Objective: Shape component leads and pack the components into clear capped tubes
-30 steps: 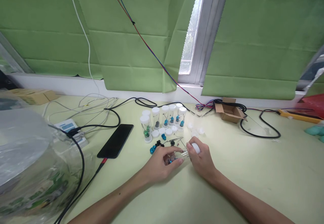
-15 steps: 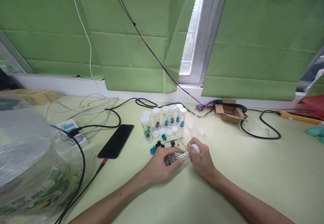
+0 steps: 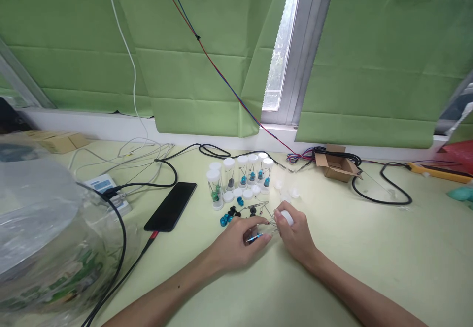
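— Pinching something, that left hand?
— Yes, thumb and forefinger are pressed on a small blue part with thin wire legs, low over the table.
— And the right hand?
— It is curled around a clear vial, and the vial's white cap pokes out above the fingers. The vial lies roughly level, with its open end toward the blue part, and the two are just beside each other. Whether the part is already inside the mouth, I cannot tell.
— What lies around them?
— Just behind the hands are loose blue and black parts and some thin metal leads. Further back come spare lids, then a row of upright capped vials, each with a coloured part inside.
— And to the sides?
— On the left is a black phone with a cable plugged in, and a big clear plastic bag sits at the edge. On the right are a small open cardboard box and a looped black cable. Green blinds hang behind.
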Tool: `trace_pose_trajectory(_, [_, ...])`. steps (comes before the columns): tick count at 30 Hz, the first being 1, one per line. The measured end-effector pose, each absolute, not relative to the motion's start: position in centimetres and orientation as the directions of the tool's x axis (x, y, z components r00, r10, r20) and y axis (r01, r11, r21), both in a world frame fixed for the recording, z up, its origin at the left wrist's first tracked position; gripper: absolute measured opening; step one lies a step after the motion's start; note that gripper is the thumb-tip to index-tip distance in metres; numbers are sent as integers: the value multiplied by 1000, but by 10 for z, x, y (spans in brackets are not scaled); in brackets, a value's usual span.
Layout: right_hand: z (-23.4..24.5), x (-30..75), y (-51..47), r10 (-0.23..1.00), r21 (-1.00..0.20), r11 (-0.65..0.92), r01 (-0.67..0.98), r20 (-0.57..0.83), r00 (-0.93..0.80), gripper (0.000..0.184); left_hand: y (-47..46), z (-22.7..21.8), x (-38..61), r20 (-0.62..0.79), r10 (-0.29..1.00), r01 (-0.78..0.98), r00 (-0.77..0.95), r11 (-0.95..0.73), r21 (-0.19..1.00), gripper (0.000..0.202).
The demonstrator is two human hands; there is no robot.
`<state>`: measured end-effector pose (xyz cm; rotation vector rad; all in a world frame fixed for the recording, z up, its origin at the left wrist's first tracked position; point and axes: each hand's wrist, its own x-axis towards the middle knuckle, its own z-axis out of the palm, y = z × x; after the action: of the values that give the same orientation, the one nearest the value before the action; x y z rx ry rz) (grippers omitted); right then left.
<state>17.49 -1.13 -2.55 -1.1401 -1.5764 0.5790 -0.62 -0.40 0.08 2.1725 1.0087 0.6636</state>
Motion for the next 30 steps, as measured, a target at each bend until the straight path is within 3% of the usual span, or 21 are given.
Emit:
trace_pose_trajectory(4, [-23,174,-12,868,-806,438,399,494,46,24,-5,1,-7,199,779,482,595,-544,687,37])
trace_pose_trajectory(8, [-27,174,-11,886,-866,409,287,452,102,16,-6,0,-7,203,785,473,585,-534,701,41])
trace_pose_trajectory(14, [-30,174,-8,876,-871,471,143,481,44,33,-4,1,-4,166,821,416,547,-438,797,34])
trace_pose_trajectory(20, [-28,174,-8,876,-859,468,208,481,14,37,-4,2,-4,138,809,323,571,-376,868,36])
trace_pose_trajectory(25, [-30,174,-8,876,-855,457,244,480,41,24,-6,0,-4,108,794,344,599,-376,860,38])
trace_pose_trajectory(30, [-32,174,-7,882,-858,430,280,465,70,25,-9,-2,-2,111,801,385,589,-398,833,40])
